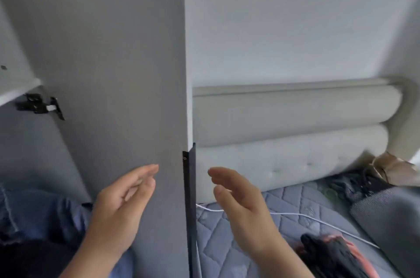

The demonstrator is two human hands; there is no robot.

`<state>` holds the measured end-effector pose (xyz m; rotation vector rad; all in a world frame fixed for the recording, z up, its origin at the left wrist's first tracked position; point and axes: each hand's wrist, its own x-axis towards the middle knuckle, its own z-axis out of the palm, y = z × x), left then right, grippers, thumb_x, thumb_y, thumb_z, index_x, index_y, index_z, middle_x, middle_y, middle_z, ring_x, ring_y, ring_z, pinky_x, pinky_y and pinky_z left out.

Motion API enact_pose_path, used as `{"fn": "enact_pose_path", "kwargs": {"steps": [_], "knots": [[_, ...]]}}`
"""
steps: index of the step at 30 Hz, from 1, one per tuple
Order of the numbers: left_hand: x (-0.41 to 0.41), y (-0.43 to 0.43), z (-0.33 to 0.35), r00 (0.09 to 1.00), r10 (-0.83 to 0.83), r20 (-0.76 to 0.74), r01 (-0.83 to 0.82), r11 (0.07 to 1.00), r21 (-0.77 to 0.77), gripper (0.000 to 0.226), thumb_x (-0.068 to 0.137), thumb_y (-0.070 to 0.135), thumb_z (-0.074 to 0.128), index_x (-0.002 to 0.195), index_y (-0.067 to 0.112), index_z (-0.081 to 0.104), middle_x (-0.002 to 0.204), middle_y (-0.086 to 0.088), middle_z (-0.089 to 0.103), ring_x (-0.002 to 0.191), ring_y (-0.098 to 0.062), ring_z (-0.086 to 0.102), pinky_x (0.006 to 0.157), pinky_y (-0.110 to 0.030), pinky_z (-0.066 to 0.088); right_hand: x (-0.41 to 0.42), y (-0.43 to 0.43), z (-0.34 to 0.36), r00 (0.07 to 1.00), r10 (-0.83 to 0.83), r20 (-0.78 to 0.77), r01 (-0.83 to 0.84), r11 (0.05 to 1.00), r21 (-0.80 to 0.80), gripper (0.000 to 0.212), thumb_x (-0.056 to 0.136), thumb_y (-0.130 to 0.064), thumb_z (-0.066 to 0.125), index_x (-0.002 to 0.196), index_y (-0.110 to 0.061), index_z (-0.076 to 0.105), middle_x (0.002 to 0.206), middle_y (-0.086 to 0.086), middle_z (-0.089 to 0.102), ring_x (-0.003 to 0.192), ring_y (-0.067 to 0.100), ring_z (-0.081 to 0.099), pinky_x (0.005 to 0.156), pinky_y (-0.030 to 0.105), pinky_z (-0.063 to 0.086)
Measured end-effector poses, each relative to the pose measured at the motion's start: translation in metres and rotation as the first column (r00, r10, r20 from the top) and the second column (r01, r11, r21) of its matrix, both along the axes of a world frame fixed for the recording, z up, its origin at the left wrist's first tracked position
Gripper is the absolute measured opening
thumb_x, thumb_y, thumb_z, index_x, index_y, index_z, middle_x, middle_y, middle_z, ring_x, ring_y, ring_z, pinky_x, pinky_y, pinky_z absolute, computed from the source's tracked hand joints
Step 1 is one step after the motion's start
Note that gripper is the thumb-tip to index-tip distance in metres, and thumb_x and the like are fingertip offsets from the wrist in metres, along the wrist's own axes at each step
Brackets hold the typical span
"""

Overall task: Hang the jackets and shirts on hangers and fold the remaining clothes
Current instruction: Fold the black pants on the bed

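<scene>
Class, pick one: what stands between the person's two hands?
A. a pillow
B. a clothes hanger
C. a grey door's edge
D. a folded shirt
C: the grey door's edge with its dark strip rises between the left hand and the right hand, both open and empty.

Blue denim garment [34, 212] bunched lower left, black-and-pink garment [336, 255] crumpled on quilted mattress [318, 205]
</scene>
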<state>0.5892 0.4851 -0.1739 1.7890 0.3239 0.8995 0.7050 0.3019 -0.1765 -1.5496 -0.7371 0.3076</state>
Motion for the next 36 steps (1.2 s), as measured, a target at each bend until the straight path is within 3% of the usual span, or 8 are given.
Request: {"fn": "enact_pose_path", "kwargs": {"steps": [5, 10, 14, 18, 24, 28, 31, 36], "knots": [[0.017, -0.035, -0.02, 0.975, -0.134, -0.18, 0.151, 0.984, 0.09, 0.031, 0.074, 0.05, 0.06, 0.105, 0.052, 0.065, 0.106, 0.025, 0.07, 0.102, 0.007, 0.063, 0.09, -0.01, 0.046, 0.02, -0.058, -0.02, 0.991, -0.131, 0.01, 0.132, 0.986, -0.099, 0.028, 0.096, -0.024, 0.057, 0.111, -0.046, 0.062, 0.119, -0.02, 0.064, 0.107, -0.009, 0.058, 0.082, 0.008, 0.046], [0.042, -0.083, -0.041, 0.92, -0.234, -0.313, 0.318, 0.915, 0.25, 0.026, 0.079, 0.042, 0.059, 0.101, 0.051, 0.068, 0.104, 0.036, 0.065, 0.101, 0.02, 0.056, 0.083, 0.002, 0.038, 0.024, -0.123, -0.041, 0.961, -0.257, 0.107, 0.278, 0.912, -0.303, 0.03, 0.086, -0.041, 0.055, 0.112, -0.056, 0.057, 0.108, -0.035, 0.061, 0.099, -0.009, 0.058, 0.08, 0.008, 0.044], [0.069, -0.112, -0.055, 0.861, -0.28, -0.425, 0.453, 0.801, 0.391, 0.021, 0.09, 0.043, 0.056, 0.109, 0.046, 0.063, 0.111, 0.032, 0.06, 0.109, 0.013, 0.053, 0.09, -0.014, 0.042, 0.02, -0.182, -0.06, 0.904, -0.362, 0.229, 0.427, 0.797, -0.427, 0.036, 0.09, -0.035, 0.055, 0.124, -0.045, 0.057, 0.117, -0.028, 0.06, 0.105, -0.005, 0.057, 0.094, 0.019, 0.046], [0.101, -0.142, -0.059, 0.813, -0.272, -0.515, 0.571, 0.54, 0.618, 0.041, 0.081, 0.041, 0.049, 0.104, 0.019, 0.075, 0.097, 0.009, 0.072, 0.092, -0.004, 0.063, 0.079, -0.016, 0.045, 0.006, -0.237, -0.074, 0.836, -0.341, 0.43, 0.546, 0.597, -0.588, 0.045, 0.091, -0.042, 0.045, 0.135, -0.036, 0.051, 0.134, -0.024, 0.052, 0.124, -0.006, 0.039, 0.103, 0.003, 0.02], [0.149, -0.198, -0.074, 0.696, -0.335, -0.635, 0.717, 0.276, 0.641, 0.046, 0.076, 0.04, 0.043, 0.095, 0.016, 0.077, 0.096, 0.001, 0.075, 0.086, -0.016, 0.073, 0.075, -0.027, 0.053, -0.02, -0.298, -0.088, 0.778, -0.36, 0.515, 0.625, 0.356, -0.695, 0.047, 0.093, -0.039, 0.042, 0.138, -0.03, 0.049, 0.14, -0.012, 0.05, 0.131, 0.013, 0.042, 0.108, 0.029, 0.035], [0.176, -0.234, -0.102, 0.609, -0.404, -0.682, 0.788, 0.212, 0.578, 0.034, 0.074, 0.03, 0.058, 0.099, 0.016, 0.077, 0.1, 0.001, 0.075, 0.092, -0.021, 0.072, 0.074, -0.044, 0.059, -0.035, -0.325, -0.093, 0.735, -0.447, 0.51, 0.646, 0.236, -0.726, 0.042, 0.092, -0.034, 0.043, 0.132, -0.027, 0.053, 0.13, -0.009, 0.056, 0.123, 0.018, 0.049, 0.1, 0.034, 0.043], [0.198, -0.26, -0.128, 0.544, -0.461, -0.701, 0.827, 0.157, 0.539, 0.029, 0.075, 0.019, 0.067, 0.103, 0.021, 0.075, 0.104, 0.006, 0.073, 0.096, -0.016, 0.07, 0.078, -0.037, 0.056, -0.043, -0.336, -0.102, 0.699, -0.527, 0.484, 0.638, 0.153, -0.755, 0.039, 0.093, -0.033, 0.044, 0.128, -0.025, 0.056, 0.124, -0.007, 0.06, 0.118, 0.019, 0.053, 0.096, 0.033, 0.045], [0.242, -0.302, -0.193, 0.375, -0.525, -0.764, 0.916, 0.083, 0.393, 0.037, 0.089, 0.023, 0.062, 0.126, 0.023, 0.064, 0.131, 0.008, 0.061, 0.126, -0.011, 0.052, 0.104, -0.026, 0.037, -0.042, -0.352, -0.138, 0.653, -0.637, 0.41, 0.573, 0.063, -0.817, 0.039, 0.094, -0.033, 0.044, 0.131, -0.025, 0.054, 0.131, -0.007, 0.056, 0.121, 0.018, 0.05, 0.1, 0.03, 0.041]]}}
